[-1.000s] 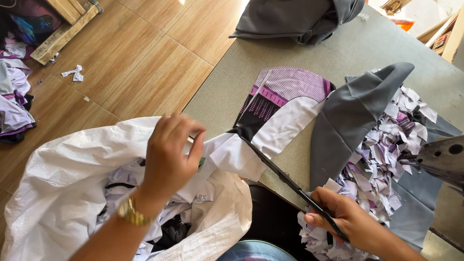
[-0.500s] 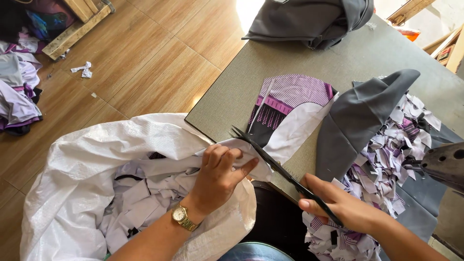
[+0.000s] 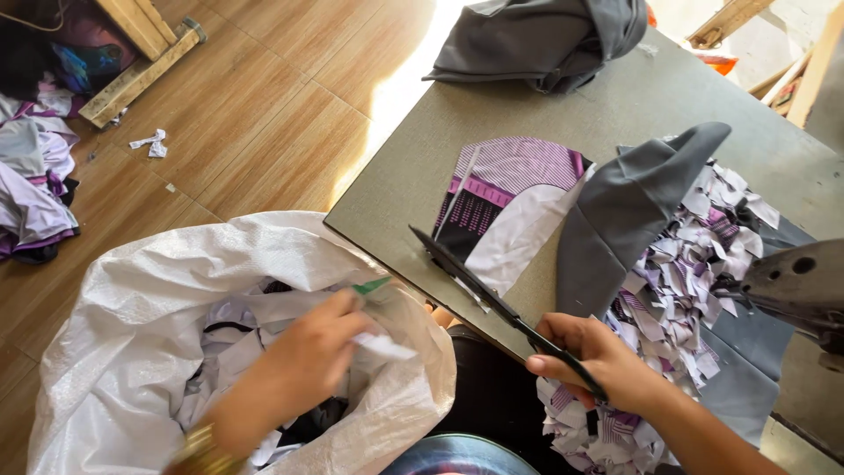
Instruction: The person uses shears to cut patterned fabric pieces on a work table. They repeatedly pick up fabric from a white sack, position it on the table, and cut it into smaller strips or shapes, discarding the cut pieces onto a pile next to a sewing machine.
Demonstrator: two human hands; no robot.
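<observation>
Beside the grey table [image 3: 615, 97], left hand [image 3: 308, 356] pinches scraps [image 3: 380, 346] over the sack [image 3: 114, 352]; right hand [image 3: 598, 361] grips scissors [image 3: 479, 286].

Far on grey table [image 3: 615, 105]: heap of dark grey cloth [image 3: 545, 40]. Mid-table: purple-striped cut panel [image 3: 514, 176] just beside folded grey piece [image 3: 624, 215]. Right edge: sewing machine head [image 3: 796, 281]. Wooden floor [image 3: 264, 114] left, with small white scrap [image 3: 151, 142], wooden plank [image 3: 141, 70], pile of lilac garments [image 3: 31, 185] far left.
</observation>
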